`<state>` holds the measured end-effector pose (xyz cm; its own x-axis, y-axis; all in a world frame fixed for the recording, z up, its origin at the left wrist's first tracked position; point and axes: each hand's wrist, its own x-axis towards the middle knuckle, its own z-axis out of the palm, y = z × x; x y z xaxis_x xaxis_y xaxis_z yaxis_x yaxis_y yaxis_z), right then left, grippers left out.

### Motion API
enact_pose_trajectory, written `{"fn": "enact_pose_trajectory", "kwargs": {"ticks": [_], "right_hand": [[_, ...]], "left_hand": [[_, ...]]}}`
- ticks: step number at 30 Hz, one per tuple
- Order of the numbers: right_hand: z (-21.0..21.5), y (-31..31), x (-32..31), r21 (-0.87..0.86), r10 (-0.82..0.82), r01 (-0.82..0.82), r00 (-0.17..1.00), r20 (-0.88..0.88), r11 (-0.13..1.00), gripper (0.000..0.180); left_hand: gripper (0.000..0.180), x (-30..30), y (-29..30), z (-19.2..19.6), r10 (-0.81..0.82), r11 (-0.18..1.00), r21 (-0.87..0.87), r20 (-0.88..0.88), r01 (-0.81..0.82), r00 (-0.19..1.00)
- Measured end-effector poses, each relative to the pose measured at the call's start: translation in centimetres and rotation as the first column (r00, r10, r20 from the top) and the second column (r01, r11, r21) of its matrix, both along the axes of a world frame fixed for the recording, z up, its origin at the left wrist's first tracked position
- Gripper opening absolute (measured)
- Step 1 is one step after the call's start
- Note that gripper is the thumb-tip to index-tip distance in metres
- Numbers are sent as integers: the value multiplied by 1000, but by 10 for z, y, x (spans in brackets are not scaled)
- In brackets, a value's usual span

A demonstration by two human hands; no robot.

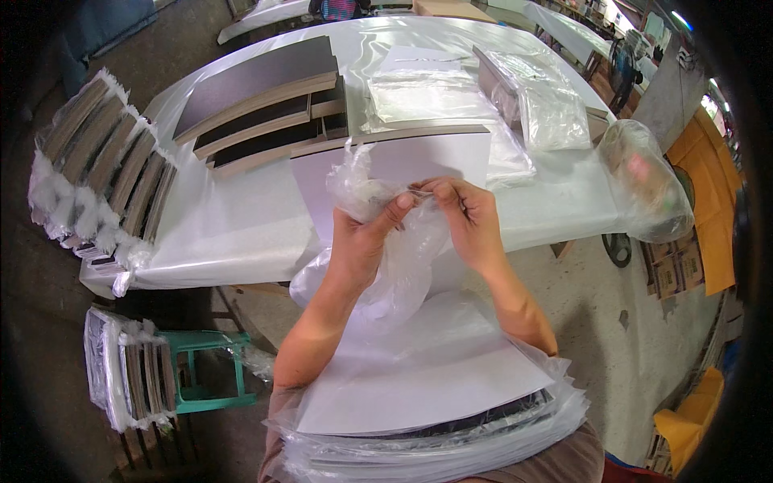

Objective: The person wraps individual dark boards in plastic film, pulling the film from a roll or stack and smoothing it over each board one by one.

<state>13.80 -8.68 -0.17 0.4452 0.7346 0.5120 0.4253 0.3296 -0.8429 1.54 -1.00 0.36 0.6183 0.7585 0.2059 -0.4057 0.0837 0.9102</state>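
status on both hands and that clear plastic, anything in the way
Left hand and right hand pinching clear plastic. Plastic loose, crumpled. White-topped stack on lap; nothing seen blocking hands.

Single head view, left fisheye of side-by-side pair, looking down and forward from wearer's head; hands [471, 216] close, near centre; bench [217, 251] beyond; rim dark, edges bowed.

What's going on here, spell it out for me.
The person's left hand and right hand both grip crumpled clear plastic film. Below it, a white-topped stack edged with clear plastic rests on the lap. On the table ahead lie dark-topped boards and, to their right, clear plastic sheets.
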Motion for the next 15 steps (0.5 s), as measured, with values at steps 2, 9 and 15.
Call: {"fn": "enact_pose_trajectory", "kwargs": {"ticks": [2,9,15], "right_hand": [[1,3,0,63,-23,19,998,63,998,21],[17,0,-1,112,72,-89,987,144,990,11],[1,5,19,209,385,-336,880,-278,918,16]], "left_hand": [[18,-1,-2,0,19,997,-77,59,-15,998],[26,2,-6,4,-48,980,-182,147,74,988],[36,-13,-5,5,-83,985,-151,28,86,996]]}}
